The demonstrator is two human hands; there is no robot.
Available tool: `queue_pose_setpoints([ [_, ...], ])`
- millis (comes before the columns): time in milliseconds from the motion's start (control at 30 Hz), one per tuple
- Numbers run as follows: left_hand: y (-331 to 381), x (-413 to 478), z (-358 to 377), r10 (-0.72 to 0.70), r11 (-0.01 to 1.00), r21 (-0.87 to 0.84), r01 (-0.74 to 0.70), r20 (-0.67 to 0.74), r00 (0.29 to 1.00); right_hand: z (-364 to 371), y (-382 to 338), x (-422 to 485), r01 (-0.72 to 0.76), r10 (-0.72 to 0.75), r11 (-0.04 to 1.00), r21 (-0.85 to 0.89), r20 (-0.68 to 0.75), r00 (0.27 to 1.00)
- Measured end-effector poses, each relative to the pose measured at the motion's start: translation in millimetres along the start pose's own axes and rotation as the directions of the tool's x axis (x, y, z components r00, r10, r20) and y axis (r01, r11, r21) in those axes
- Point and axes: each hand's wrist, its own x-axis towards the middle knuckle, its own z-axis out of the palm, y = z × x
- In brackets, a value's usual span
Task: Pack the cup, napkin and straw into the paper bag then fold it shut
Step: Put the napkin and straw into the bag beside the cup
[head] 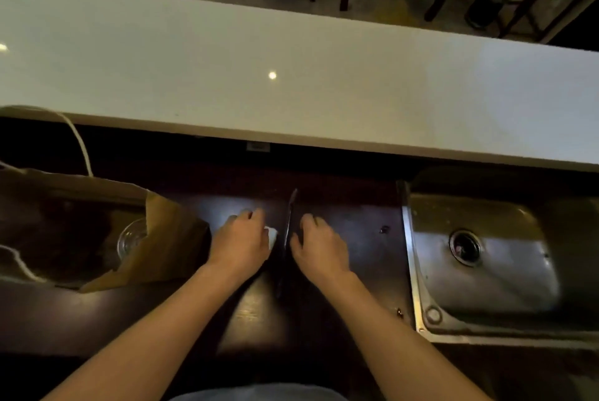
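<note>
Dim light falls over a dark brown wooden worktop (340, 212), and a long black straw (287, 229) lies on it, running away from the person. Both hands rest palm down on the wood, one on each side of that straw. Left of the straw, the left hand (241, 243) covers a small white napkin (271, 236), fingers curled loosely over it; only a corner of the paper shows at the thumb side, so a firm grip cannot be told. Just right of the straw, the right hand (319, 246) lies with fingers slightly spread and nothing in it, its thumb close to the straw. Further left of the straw, a brown paper bag with white cord handles (168, 238) lies on its side, mouth open, and a clear plastic cup (131, 237) sits inside it. Well to the right of the straw is a stainless steel sink (505, 274). Beyond the straw runs a long white raised counter (291, 70).
</note>
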Motion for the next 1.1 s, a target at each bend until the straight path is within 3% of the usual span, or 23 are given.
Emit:
queue_pose_setpoints([
  [233, -29, 9, 44, -0.080, 0.996, 0.039, 0.075, 0.149, 0.986, 42, 4, 3, -0.082, 0.080, 0.996, 0.022, 0.090, 0.993],
  [733, -50, 8, 67, -0.133, 0.990, -0.014, 0.141, 0.235, 0.963, 62, 12, 7, -0.207, 0.202, 0.978, 0.004, 0.195, 0.960],
  [1000, -41, -10, 35, -0.245, 0.964, -0.043, 0.264, 0.251, 0.936, 42, 11, -6, -0.227, 0.190, 0.955, 0.189, 0.195, 0.962],
  [1100, -23, -22, 6, -0.272, 0.915, -0.211, 0.342, 0.302, 0.914, 23, 2, -4, -0.218, 0.170, 0.911, 0.350, 0.164, 0.972],
])
